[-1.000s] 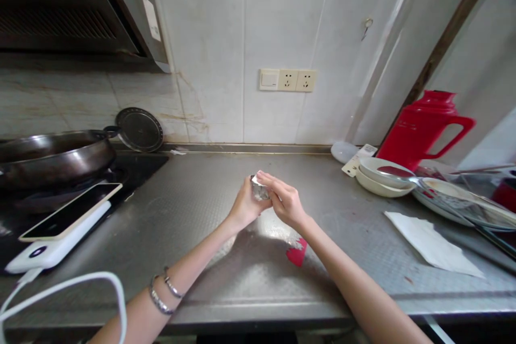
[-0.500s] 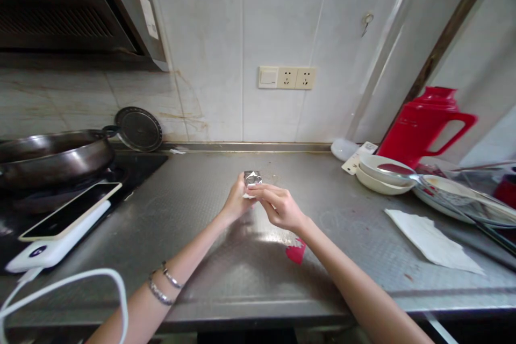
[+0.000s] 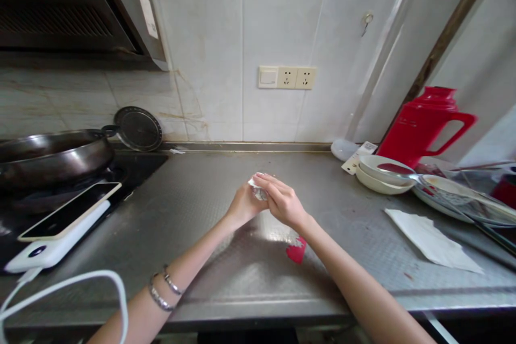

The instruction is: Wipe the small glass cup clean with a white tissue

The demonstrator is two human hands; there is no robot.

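Over the middle of the steel counter, my left hand [image 3: 245, 206] is wrapped round a small silvery, boxy object [image 3: 260, 194]. Most of that object is hidden by my fingers, so its kind cannot be made out. My right hand [image 3: 285, 203] lies over its top with bent fingers pressed together. A bit of white tissue [image 3: 252, 182] shows under those fingertips, against the silvery object. The two hands touch. Nearer the front, a torn red scrap [image 3: 296, 251] lies on the counter below my right wrist.
A steel pan [image 3: 56, 156] stands on the hob at left, near a phone [image 3: 72, 212] on a white power bank [image 3: 60, 250] with a looping cable [image 3: 116, 279]. At right are a folded tissue [image 3: 433, 242], stacked bowls [image 3: 381, 185] and a red thermos [image 3: 423, 126].
My right hand has shifted slightly up and over the silvery object, covering its top. The white tissue has moved up with the fingers. My left hand has tilted a little.
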